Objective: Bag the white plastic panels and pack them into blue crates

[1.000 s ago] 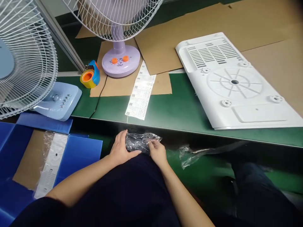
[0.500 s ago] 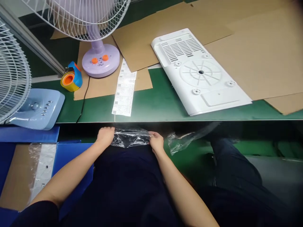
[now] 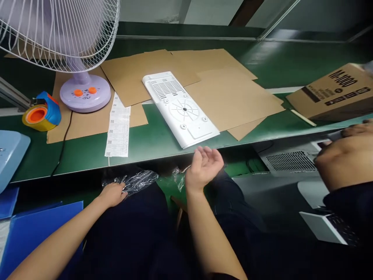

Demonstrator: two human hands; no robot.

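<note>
My left hand (image 3: 113, 194) is closed on a crumpled clear plastic bag (image 3: 141, 181), held over my lap below the table's front edge. My right hand (image 3: 204, 167) is raised with its palm turned up. Its fingers are apart and slightly curled, and it holds nothing. Just beyond it, a white plastic panel (image 3: 188, 109) with vent slots and a ribbed round area lies on the green table (image 3: 151, 142); I see a small space between hand and panel in the picture.
Brown cardboard sheets (image 3: 230, 97) spread behind the panel. At left stand a purple fan (image 3: 84, 93), a tape dispenser (image 3: 43, 112) and a light-blue base (image 3: 11, 155). A label strip (image 3: 118, 128) lies nearby. At right are a carton (image 3: 335, 93) and another person's hand (image 3: 344, 155).
My right hand has let go of the plastic bag and moved right and up, opening. My left hand keeps the bag. The view has turned right, bringing the carton and another person's hand into sight.
</note>
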